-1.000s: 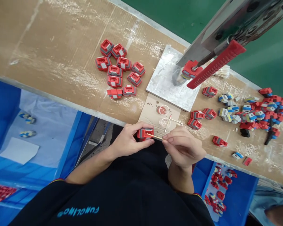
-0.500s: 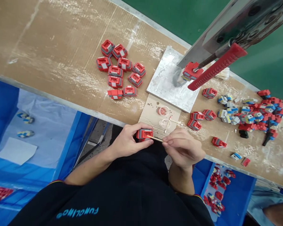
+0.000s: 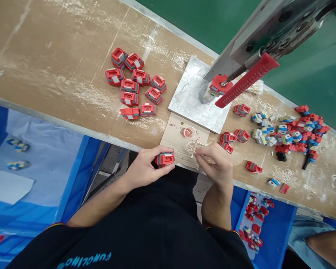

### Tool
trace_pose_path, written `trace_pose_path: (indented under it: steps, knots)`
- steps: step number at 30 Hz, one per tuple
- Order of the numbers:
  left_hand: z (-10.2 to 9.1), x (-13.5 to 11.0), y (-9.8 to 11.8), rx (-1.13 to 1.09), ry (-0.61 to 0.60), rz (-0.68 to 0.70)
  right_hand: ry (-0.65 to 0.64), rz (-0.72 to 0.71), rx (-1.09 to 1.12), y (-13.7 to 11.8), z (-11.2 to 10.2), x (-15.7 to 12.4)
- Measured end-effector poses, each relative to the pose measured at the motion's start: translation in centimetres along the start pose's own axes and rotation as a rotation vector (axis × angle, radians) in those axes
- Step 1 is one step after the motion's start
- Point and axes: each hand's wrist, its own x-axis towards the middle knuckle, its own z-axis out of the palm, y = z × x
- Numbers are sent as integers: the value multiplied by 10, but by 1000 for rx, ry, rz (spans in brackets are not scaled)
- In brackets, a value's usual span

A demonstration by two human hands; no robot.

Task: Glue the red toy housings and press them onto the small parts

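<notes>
My left hand (image 3: 145,168) is closed around a small red and grey block (image 3: 164,158), held at the near edge of the bench. My right hand (image 3: 215,164) pinches a thin wooden stick (image 3: 195,145), its tip over a small clear dish (image 3: 190,147) on a cardboard square (image 3: 173,136). A second dish with red paste (image 3: 188,132) sits just beyond. The stick no longer touches the block.
Several finished red blocks (image 3: 134,84) lie grouped at the left of the bench. A metal plate (image 3: 190,101) carries a press with a red handle (image 3: 245,80). Loose red, blue and grey parts (image 3: 291,134) spread to the right. Blue bins (image 3: 268,224) stand below the bench.
My right hand drew the stick away from the block and moved it up to the clear dish. The left hand kept the block, shifting slightly left.
</notes>
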Motion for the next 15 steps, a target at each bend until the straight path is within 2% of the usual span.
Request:
trace_pose_path:
  steps: [3,5,9,15]
  knots:
    - [2,0,-2,29,1,48,181,37,89,-12,-8,-3]
    - [4,-1,-4,50,2,78,255,7,187,-22,-8,-3]
    - [7,-1,-6,92,-2,125,219,-77,339,-38,5,3]
    - [6,-4,-7,130,6,156,173,-90,366,-41,18,9]
